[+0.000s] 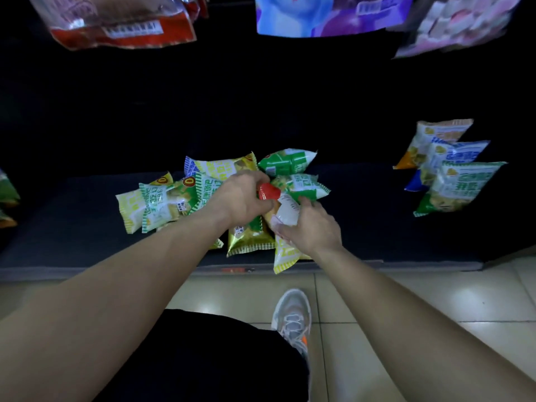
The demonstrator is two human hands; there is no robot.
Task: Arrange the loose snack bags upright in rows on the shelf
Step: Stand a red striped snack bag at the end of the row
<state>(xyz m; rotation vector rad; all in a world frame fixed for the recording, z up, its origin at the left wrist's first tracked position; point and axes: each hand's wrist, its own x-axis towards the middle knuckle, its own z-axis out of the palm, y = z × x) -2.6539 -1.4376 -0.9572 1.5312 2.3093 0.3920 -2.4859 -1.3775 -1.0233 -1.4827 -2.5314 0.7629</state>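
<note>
- At the far left end of the shelf, the edges of a few green and orange bags just showed.
- A pile of loose snack bags, green, yellow and white, lay flat and overlapping at the middle of the shelf, near its front edge.
- The left grip was over the pile, with its fingers curled round the red top of a red-and-white bag.
- The right grip was closed round the same bag's white lower part, and the bag was lifted just above the pile.
- Under the right wrist, a yellow-and-white bag hung over the front edge.
- Toward the right end, well apart from the pile, a row of bags stood one behind another.
</note>
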